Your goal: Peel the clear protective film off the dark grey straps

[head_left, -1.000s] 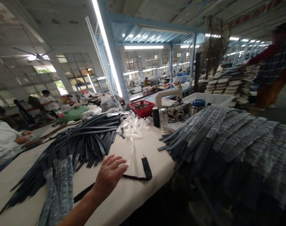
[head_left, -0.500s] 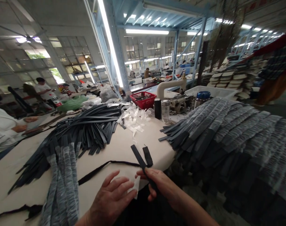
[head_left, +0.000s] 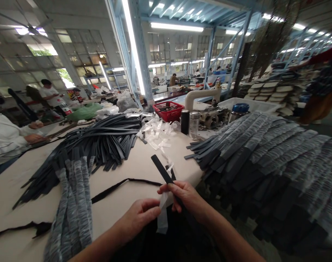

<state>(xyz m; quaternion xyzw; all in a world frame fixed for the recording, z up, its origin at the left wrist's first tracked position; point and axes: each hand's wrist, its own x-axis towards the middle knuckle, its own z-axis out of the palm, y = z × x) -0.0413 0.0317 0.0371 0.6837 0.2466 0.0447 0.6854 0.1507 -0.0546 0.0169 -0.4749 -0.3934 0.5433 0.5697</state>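
My right hand (head_left: 184, 194) is closed around a flat dark strap (head_left: 161, 168), whose rounded end points up and away over the table. A translucent white film strip (head_left: 162, 218) hangs beside the strap, below my right fingertips. My left hand (head_left: 140, 216) has its thumb and forefinger pinched at the edge of that film. Behind the strap, on the table, lies a short black piece (head_left: 173, 173) with a bit of white film on it. A long black fabric strip (head_left: 113, 189) curves across the table (head_left: 138, 171) toward my hands.
Dark straps (head_left: 113, 134) are heaped at the left, with film-wrapped straps (head_left: 75, 203) in front. A large wrapped pile (head_left: 264, 156) fills the right. White scraps (head_left: 155, 133), a red basket (head_left: 168, 111), a black bottle (head_left: 184, 122) and a glass jar (head_left: 194, 123) stand behind. A co-worker (head_left: 7, 134) sits left.
My left hand has gone from spread fingers to a pinch at the white film. More of the film now hangs down. Both hands and the strap appear slightly higher in view.
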